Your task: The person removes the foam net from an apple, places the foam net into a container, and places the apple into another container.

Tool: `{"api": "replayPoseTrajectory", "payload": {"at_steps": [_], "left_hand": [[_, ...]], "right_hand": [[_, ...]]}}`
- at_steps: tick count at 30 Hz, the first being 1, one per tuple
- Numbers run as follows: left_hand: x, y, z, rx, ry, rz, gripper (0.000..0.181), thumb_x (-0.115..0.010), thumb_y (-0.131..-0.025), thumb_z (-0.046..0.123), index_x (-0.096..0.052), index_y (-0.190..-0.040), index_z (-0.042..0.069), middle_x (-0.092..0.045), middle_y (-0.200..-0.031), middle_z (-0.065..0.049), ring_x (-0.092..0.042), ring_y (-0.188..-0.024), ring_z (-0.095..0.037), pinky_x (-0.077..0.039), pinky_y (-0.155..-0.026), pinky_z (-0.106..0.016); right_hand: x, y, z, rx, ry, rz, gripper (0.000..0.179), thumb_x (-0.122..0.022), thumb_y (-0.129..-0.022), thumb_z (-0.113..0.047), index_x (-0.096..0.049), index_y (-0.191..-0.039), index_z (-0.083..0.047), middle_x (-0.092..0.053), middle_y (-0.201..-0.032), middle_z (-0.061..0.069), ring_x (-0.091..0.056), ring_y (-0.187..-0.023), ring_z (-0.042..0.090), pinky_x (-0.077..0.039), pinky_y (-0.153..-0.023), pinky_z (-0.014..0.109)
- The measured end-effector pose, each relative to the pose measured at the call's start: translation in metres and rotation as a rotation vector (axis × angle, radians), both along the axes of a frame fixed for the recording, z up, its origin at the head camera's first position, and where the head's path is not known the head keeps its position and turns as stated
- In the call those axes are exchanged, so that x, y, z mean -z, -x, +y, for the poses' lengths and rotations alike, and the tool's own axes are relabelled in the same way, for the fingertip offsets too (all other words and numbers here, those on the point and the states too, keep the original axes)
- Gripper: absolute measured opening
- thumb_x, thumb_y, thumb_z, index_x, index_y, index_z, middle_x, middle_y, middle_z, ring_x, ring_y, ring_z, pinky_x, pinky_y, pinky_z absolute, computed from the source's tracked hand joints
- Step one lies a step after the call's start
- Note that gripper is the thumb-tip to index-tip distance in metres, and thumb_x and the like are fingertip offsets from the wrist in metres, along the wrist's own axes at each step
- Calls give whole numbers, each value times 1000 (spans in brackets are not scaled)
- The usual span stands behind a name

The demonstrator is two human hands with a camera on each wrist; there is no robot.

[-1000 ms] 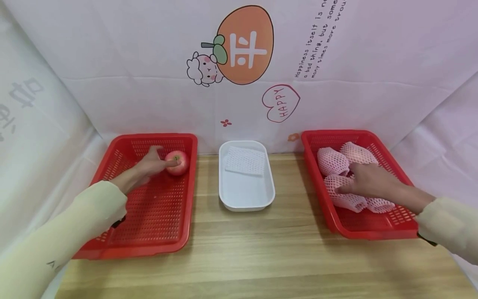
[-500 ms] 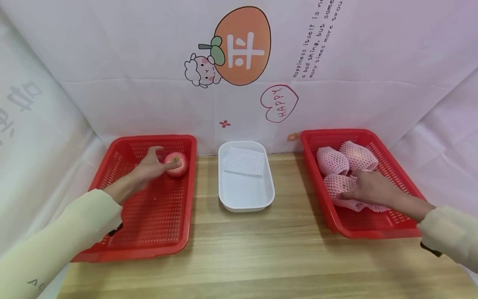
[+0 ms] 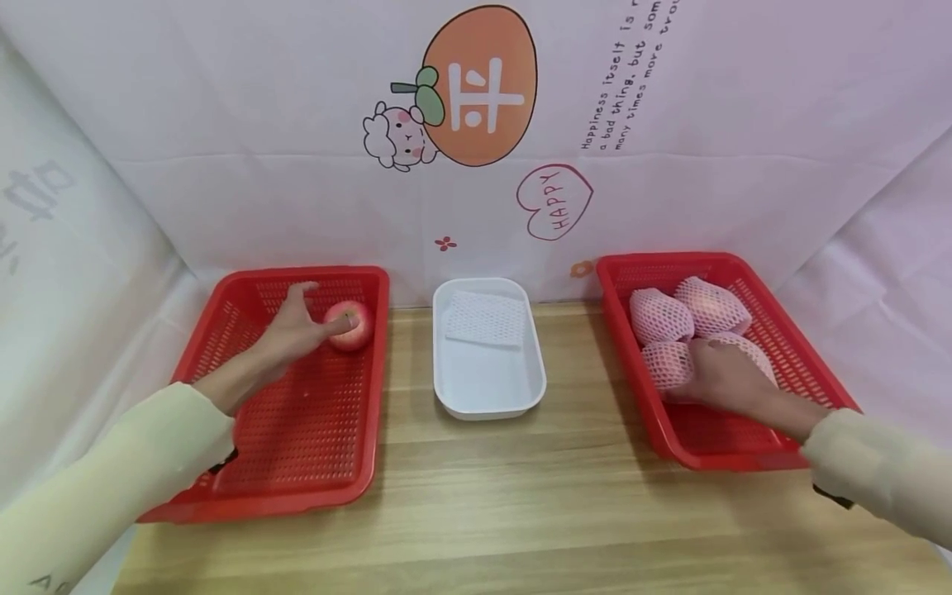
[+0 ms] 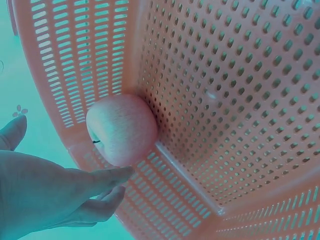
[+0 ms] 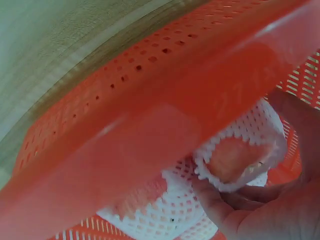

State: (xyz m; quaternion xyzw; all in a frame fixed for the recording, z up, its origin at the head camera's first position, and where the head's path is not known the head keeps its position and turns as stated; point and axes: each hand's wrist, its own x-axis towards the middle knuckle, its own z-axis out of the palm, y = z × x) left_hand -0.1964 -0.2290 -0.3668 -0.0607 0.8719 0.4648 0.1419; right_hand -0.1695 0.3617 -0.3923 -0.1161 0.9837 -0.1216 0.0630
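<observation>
A bare red apple (image 4: 122,130) sits in the far right corner of a red basket (image 3: 297,434), the same spot it held a second earlier. Over it reaches a person's left hand (image 3: 292,328), digits spread apart, the thumb crossing the fruit in the head view; whether skin meets peel cannot be told. That pose is little changed from half a second ago.

Across the bench (image 3: 521,496), the right hand (image 3: 717,376) grips a foam-netted fruit (image 5: 235,157) in a second red basket (image 3: 732,440), thumb on one side and fingers on the other, red skin showing through the net's mouth. Here the scene has shifted: netting that lay on the hand's near side half a second ago is largely gone from there, leaving red basket floor, while a rounded netted fruit (image 3: 753,354) now shows on the hand's far side. Two more netted fruits (image 3: 711,307) lie side by side toward the far wall, much as before.

Between the baskets, well apart from both hands, a white tray (image 3: 491,387) holds a flat white foam net (image 3: 485,320), unmoved. Pale sleeves (image 3: 152,450) frame the scene before a printed white cloth (image 3: 297,91).
</observation>
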Motion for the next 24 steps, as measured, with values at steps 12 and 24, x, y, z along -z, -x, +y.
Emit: {"api": "replayPoseTrajectory", "payload": {"at_steps": [12, 24], "left_hand": [[-9, -11, 3, 30, 32, 45, 110, -76, -98, 42, 1, -167, 4, -18, -168, -32, -28, -150, -51, -38, -117, -68], [-15, -24, 3, 71, 30, 54, 111, -76, -97, 43, 1, -168, 6, -15, -170, -30, -28, -152, -51, -37, -118, -68]], "right_hand": [[13, 6, -6, 18, -13, 58, 77, -95, -73, -32, -51, -109, 19, -51, -99, 37, -58, -73, 40, -56, -61, 57], [12, 7, -7, 30, 41, 34, 64, -94, -76, -39, -53, -98, 4, -49, -71, 7, -50, -61, 21, -44, -51, 34]]}}
